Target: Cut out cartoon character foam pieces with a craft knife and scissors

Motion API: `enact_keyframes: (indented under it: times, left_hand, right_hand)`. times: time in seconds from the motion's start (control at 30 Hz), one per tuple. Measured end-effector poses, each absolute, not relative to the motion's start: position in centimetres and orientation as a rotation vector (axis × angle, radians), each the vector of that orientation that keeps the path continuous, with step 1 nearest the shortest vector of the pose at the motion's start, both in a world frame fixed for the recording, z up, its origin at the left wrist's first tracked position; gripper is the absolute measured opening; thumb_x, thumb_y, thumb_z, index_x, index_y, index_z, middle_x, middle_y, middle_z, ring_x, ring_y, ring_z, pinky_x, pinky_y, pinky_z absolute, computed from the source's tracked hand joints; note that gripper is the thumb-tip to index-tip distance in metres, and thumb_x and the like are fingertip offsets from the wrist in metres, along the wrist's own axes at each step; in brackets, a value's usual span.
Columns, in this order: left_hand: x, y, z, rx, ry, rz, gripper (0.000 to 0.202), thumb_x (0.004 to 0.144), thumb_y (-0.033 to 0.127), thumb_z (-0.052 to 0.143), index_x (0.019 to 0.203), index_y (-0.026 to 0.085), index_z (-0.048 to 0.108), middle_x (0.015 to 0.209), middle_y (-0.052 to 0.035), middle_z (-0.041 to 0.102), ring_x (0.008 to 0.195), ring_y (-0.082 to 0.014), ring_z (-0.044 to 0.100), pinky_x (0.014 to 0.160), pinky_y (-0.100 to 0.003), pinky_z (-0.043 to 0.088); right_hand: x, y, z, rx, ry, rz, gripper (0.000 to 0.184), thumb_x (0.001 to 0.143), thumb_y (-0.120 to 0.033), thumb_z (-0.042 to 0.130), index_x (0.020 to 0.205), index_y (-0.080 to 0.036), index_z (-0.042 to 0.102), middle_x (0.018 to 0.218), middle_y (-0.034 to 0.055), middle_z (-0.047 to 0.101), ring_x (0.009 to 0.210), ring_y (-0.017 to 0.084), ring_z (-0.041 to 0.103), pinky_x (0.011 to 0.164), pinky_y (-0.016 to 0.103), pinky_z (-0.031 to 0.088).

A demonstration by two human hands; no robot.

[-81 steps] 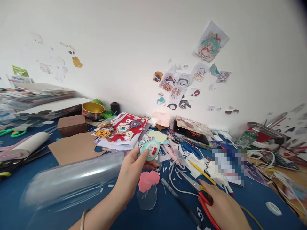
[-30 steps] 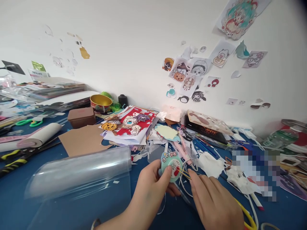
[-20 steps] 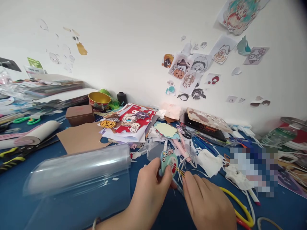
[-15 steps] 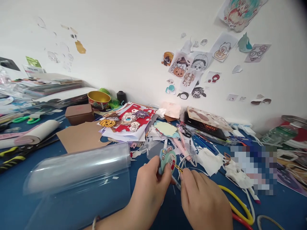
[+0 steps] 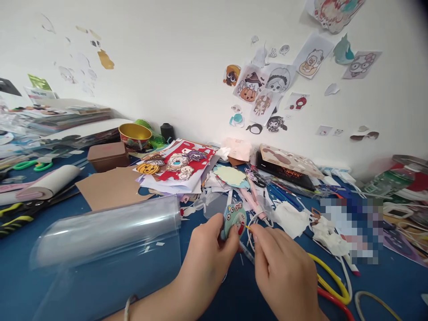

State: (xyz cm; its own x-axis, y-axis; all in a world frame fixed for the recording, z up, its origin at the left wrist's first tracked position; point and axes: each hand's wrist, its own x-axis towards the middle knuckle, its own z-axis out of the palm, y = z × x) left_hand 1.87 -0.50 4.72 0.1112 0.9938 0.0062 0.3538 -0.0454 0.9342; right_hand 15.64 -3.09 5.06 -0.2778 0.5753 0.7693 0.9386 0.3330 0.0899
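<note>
My left hand (image 5: 203, 261) pinches a small round teal cartoon badge (image 5: 234, 220) by its left edge, holding it upright above the blue table (image 5: 40, 290). My right hand (image 5: 284, 272) is closed on scissors with yellow and red handles (image 5: 331, 285); their thin tip touches the badge's right edge. The blades are mostly hidden under the fingers. A thin white cord (image 5: 250, 227) loops just behind the badge.
A roll of clear plastic film (image 5: 107, 236) lies left of my hands. Behind are brown card (image 5: 107, 187), a stack of cartoon cut-outs (image 5: 177, 167), a gold bowl (image 5: 134, 134), pens and paper scraps (image 5: 290, 218). Stickers (image 5: 257, 96) cover the white wall. Green scissors (image 5: 28, 165) lie far left.
My right hand took up the scissors and brought their tip to the badge. The badge came down from mid-air towards the table and turned edge-on a little. The hands drew closer together.
</note>
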Motion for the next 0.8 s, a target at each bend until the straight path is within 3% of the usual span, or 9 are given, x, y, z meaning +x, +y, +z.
enact_keyframes:
  times: [0.23,0.4,0.53,0.7,0.8]
  left_hand:
    - [1.7,-0.3,5.1,1.471,1.212,0.865,0.021,0.082,0.042,0.045,0.076,0.024,0.054,0.063,0.0010,0.067,0.060,-0.0189,0.064,0.053,-0.025,0.044]
    - [1.7,0.0,5.5,1.466,1.133,0.849,0.021,0.081,0.041,0.045,0.079,0.023,0.056,0.065,-0.0007,0.067,0.061,-0.0201,0.065,0.055,-0.026,0.045]
    - [1.6,0.0,5.9,1.477,1.109,0.825,0.020,0.080,0.039,0.045,0.077,0.022,0.054,0.062,-0.0015,0.066,0.060,-0.0212,0.065,0.054,-0.026,0.045]
    - [1.5,-0.1,6.3,1.473,1.090,0.819,0.019,0.079,0.039,0.044,0.073,0.022,0.051,0.062,-0.0018,0.066,0.060,-0.0215,0.066,0.054,-0.026,0.046]
    - [1.4,-0.2,6.6,1.447,1.077,0.827,0.021,0.079,0.041,0.045,0.071,0.022,0.050,0.059,-0.0016,0.064,0.059,-0.0224,0.066,0.053,-0.027,0.047]
  right_hand:
    - [17.0,-2.6,4.8,-1.419,-1.873,-0.049,0.026,0.089,-0.022,0.040,0.083,-0.018,0.065,0.071,0.0050,0.070,0.062,0.017,0.066,0.053,0.022,0.049]
    - [17.5,-2.3,5.5,-1.482,-1.768,0.593,0.028,0.087,-0.032,0.041,0.075,-0.020,0.063,0.062,0.0012,0.061,0.054,0.014,0.054,0.048,0.021,0.041]
    - [17.9,-2.1,5.9,-1.497,-1.631,0.988,0.028,0.085,-0.038,0.043,0.071,-0.018,0.057,0.059,-0.0026,0.044,0.052,0.011,0.038,0.048,0.022,0.031]
    - [17.8,-2.0,5.6,-1.375,-1.473,1.240,0.028,0.083,-0.040,0.048,0.072,-0.016,0.057,0.056,-0.0054,0.034,0.051,0.009,0.028,0.047,0.022,0.022]
    - [17.9,-2.1,5.7,-1.335,-1.408,1.284,0.028,0.080,-0.042,0.053,0.073,-0.015,0.059,0.055,-0.0054,0.035,0.050,0.008,0.029,0.046,0.021,0.023]
